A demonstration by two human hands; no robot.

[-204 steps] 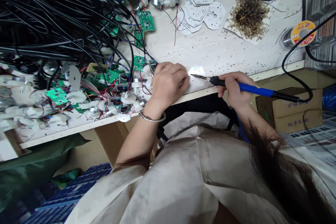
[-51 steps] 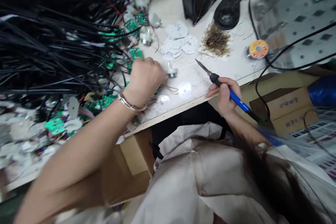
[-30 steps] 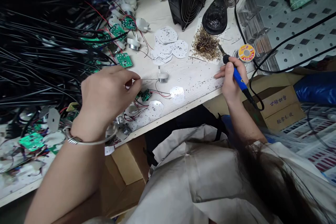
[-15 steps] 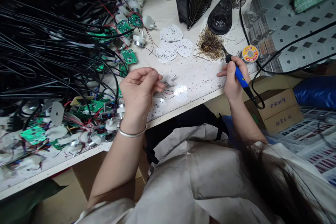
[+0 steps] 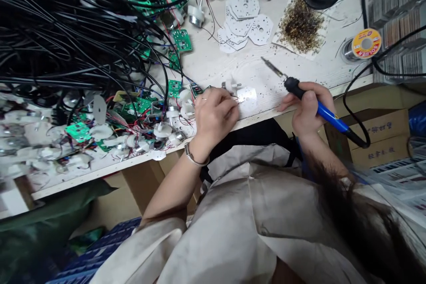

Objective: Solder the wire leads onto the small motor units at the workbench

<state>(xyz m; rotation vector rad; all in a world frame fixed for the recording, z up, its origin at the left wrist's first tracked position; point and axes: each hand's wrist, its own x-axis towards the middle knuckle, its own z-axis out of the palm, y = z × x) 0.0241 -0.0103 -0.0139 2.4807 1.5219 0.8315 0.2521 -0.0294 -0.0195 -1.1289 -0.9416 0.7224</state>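
Left hand: left hand now down at the bench edge, lower and nearer the board than half a second ago; thumb and fingers pinched together, apparently on thin wires, contact mostly hidden
Right hand: right hand gripping the blue soldering iron, fingers wrapped round the handle
Iron tip: off the dark crumb pile where it sat half a second back; now pointing over bare bench, well apart from the left fingertips
Board: white board flat near the front edge, just beside the left fingertips; whether they touch it, cannot tell
White motor part: motor part lying just behind the left fingers, near the board
Meaning: wires and board look brought together, tip probably cleaned; no joint being made yet, as the iron stands clear of the board
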